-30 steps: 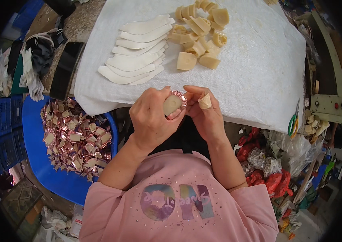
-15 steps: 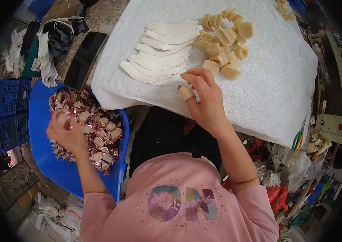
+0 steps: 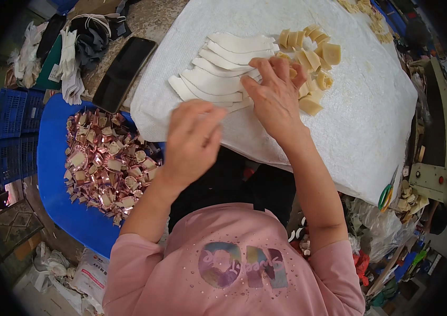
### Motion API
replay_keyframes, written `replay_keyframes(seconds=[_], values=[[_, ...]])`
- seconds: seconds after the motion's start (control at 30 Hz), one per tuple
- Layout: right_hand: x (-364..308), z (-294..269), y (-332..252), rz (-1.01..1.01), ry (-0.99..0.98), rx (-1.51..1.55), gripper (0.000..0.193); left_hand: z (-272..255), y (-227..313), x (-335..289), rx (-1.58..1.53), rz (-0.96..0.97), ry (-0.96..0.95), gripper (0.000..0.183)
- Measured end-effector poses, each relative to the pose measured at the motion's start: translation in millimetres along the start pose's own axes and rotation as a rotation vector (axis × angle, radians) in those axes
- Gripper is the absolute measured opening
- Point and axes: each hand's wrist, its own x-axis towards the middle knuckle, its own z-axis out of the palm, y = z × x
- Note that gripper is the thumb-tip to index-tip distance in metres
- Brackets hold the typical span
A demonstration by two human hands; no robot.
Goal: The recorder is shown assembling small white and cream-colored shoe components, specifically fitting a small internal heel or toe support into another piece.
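My right hand (image 3: 279,97) is over the padded white table cover, its bent fingers spread apart. Its thumb and index finger reach the right ends of an overlapping row of curved white strips (image 3: 210,81). The other fingers are beside a cluster of short, curved tan pieces (image 3: 331,53), covering part of it. Smeared by motion, my left hand (image 3: 194,139) hangs at the table's near edge, just below the strips; whether it holds anything does not show. To its left, a blue tub (image 3: 52,174) contains many small shiny pink and tan pieces (image 3: 110,163).
A black phone (image 3: 124,73) lies on the worn surface left of the white cover (image 3: 360,121). White gloves (image 3: 69,60) and dark cloth hang behind the tub. Scissors with green and orange handles (image 3: 385,197) are at the cover's right edge. Blue crates (image 3: 13,113) stand far left.
My left hand has moved from above the tub rightward to the table's near edge. My right hand has moved up and slightly right, onto the strip ends and beside the tan pieces.
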Motion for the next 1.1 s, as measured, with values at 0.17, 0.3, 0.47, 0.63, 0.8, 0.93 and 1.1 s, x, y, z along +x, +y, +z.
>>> replay_keyframes(seconds=[0.17,0.3,0.47,0.63,0.8,0.93,1.1], values=[[-2.7,3.2,1.1,-0.032,0.049,0.083,0.009,39.7,-3.9,3.5,0.097,0.065,-0.094,0.031],[4.3,0.0,-9.0,-0.03,0.081,0.105,0.009,43.8,-4.7,0.7,0.121,0.085,-0.072,0.031],[30.5,-52.0,-12.9,0.008,0.436,0.241,0.015,37.4,-6.1,0.7,0.136,0.082,-0.137,0.035],[-4.5,-62.1,5.6,-0.03,0.43,0.188,0.029,18.9,9.9,11.1,-0.11,-0.005,-0.164,0.041],[-72.6,-43.9,3.5,-0.004,0.29,0.244,0.029,24.3,41.0,6.4,-1.072,-0.571,-0.064,0.043],[-98.4,-34.2,21.4,0.327,0.313,0.5,0.036,33.9,50.1,12.0,-1.391,-0.912,-0.099,0.042],[-96.5,-11.2,56.4,0.684,0.202,0.138,0.038,46.1,53.7,8.8,-1.472,-0.955,-0.16,0.037]])
